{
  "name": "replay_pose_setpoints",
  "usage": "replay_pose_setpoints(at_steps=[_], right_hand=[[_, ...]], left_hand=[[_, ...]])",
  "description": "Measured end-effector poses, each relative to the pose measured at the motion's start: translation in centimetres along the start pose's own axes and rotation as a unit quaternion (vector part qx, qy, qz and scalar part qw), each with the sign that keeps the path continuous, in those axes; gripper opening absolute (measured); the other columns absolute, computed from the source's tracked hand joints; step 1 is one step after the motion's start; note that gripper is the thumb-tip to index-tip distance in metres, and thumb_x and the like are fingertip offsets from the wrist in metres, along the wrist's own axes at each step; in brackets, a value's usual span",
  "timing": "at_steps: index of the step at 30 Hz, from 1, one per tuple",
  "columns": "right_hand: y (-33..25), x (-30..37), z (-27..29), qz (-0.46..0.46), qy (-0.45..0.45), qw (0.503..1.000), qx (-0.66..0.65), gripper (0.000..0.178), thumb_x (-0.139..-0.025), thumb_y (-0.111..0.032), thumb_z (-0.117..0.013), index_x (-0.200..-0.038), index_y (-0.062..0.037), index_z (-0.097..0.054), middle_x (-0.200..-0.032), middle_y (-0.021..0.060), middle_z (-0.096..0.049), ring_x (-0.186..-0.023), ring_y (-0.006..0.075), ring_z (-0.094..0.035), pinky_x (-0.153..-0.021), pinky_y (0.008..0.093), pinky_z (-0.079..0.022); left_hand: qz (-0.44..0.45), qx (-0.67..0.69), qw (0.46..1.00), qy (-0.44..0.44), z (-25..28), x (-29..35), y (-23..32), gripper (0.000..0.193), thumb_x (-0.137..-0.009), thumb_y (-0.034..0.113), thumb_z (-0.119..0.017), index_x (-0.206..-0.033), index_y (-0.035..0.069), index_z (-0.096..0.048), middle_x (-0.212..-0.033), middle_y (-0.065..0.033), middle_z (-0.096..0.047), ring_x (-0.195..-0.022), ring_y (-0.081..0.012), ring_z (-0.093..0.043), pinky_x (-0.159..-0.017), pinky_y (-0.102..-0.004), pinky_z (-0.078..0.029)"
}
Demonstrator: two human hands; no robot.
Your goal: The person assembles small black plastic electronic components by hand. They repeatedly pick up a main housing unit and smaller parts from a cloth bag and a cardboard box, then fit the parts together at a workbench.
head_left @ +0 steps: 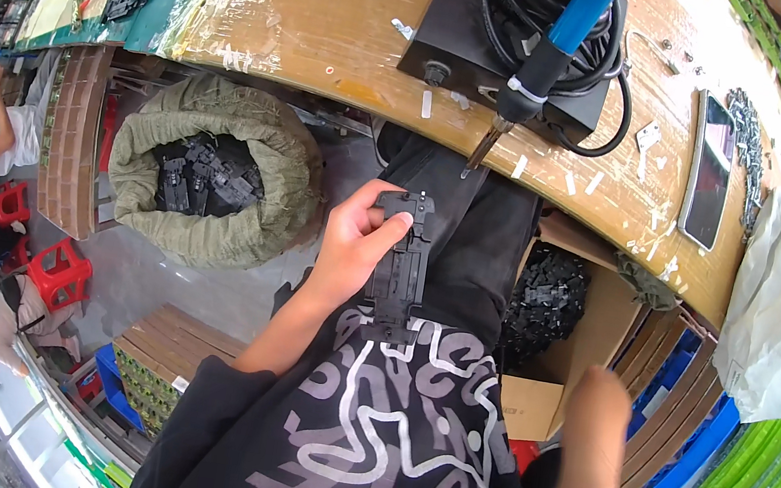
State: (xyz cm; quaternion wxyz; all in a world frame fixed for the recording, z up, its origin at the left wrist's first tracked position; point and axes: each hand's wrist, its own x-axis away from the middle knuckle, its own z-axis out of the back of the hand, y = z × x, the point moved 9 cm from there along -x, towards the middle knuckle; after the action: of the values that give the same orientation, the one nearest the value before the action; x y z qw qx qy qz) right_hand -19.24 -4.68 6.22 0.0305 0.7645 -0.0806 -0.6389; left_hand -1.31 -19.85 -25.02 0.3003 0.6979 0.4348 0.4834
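Note:
My left hand [357, 239] grips a long black plastic part [400, 270] over my lap, thumb on its upper end and the other fingers behind it. The part looks like a toy vehicle chassis, with slots and small posts, and stands lengthwise away from me. At the lower right, my right arm [593, 452] is smeared by motion; its fingers cannot be made out, nor whether they hold anything. It is nearest to an open cardboard box [533, 404] with many small black parts [547, 301] in it.
An electric screwdriver with a blue body [581, 21] hangs over the wooden table's [331, 26] edge, beside a black box [428, 45] with coiled cable. A phone [710, 174] lies at right. A green woven sack [285, 139] of black parts stands left. Red stools [59, 272] and people are beyond.

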Motion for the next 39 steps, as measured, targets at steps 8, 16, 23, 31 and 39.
replay_pose_setpoints(at_steps=[8, 16, 23, 31, 39], right_hand=[[1.7, 16.3, -2.3, -0.355, -0.309, 0.881, -0.050, 0.023, -0.058, -0.009, -0.061, -0.082, -0.0071, -0.058, -0.075, 0.0027, -0.056, -0.068, 0.0189, -0.051, -0.062, 0.0293, -0.045], [4.3, 38.6, 4.4, -0.918, 0.099, 0.383, -0.013, 0.018, -0.082, -0.013, -0.051, -0.095, -0.0004, -0.050, -0.077, 0.0066, -0.054, -0.068, 0.0138, -0.054, -0.064, 0.0251, -0.046], [4.9, 32.9, -2.4, -0.896, 0.115, 0.318, -0.289, 0.038, -0.086, -0.030, -0.039, -0.107, 0.0011, -0.036, -0.084, 0.0133, -0.055, -0.063, 0.0207, -0.059, -0.049, 0.0319, -0.051], [5.6, 30.7, -2.9, -0.911, 0.070, 0.342, -0.221, 0.025, -0.080, 0.001, -0.048, -0.103, 0.0037, -0.037, -0.084, 0.0146, -0.056, -0.053, 0.0162, -0.056, -0.042, 0.0253, -0.048], [6.3, 30.3, -2.9, -0.901, 0.076, 0.377, -0.202, 0.024, -0.080, -0.001, -0.047, -0.101, 0.0040, -0.037, -0.082, 0.0140, -0.057, -0.050, 0.0152, -0.055, -0.040, 0.0234, -0.046]], left_hand=[[-0.034, -0.018, 0.999, 0.036, 0.7, -0.2, 1.4, 0.012, -0.080, 0.004, -0.052, -0.091, 0.001, -0.048, -0.066, 0.0008, -0.055, -0.054, 0.0014, -0.043, -0.046, -0.0144, -0.031], [-0.049, -0.074, 0.996, 0.011, -0.3, -0.6, 2.5, 0.016, -0.080, 0.004, -0.051, -0.095, 0.000, -0.047, -0.071, -0.0019, -0.056, -0.060, -0.0019, -0.049, -0.052, -0.0156, -0.038], [-0.065, -0.069, 0.995, 0.005, -1.6, -0.6, 3.2, 0.013, -0.080, 0.003, -0.051, -0.092, 0.001, -0.046, -0.067, -0.0001, -0.055, -0.058, -0.0007, -0.047, -0.050, -0.0157, -0.037], [-0.056, -0.067, 0.996, -0.004, -2.2, -0.9, 3.1, 0.014, -0.080, 0.003, -0.051, -0.093, 0.001, -0.046, -0.069, -0.0017, -0.057, -0.058, -0.0020, -0.049, -0.051, -0.0170, -0.039], [-0.068, -0.060, 0.996, 0.000, -2.5, -1.1, 3.7, 0.014, -0.080, 0.004, -0.051, -0.093, 0.000, -0.047, -0.069, -0.0022, -0.057, -0.059, -0.0023, -0.049, -0.052, -0.0173, -0.040]])
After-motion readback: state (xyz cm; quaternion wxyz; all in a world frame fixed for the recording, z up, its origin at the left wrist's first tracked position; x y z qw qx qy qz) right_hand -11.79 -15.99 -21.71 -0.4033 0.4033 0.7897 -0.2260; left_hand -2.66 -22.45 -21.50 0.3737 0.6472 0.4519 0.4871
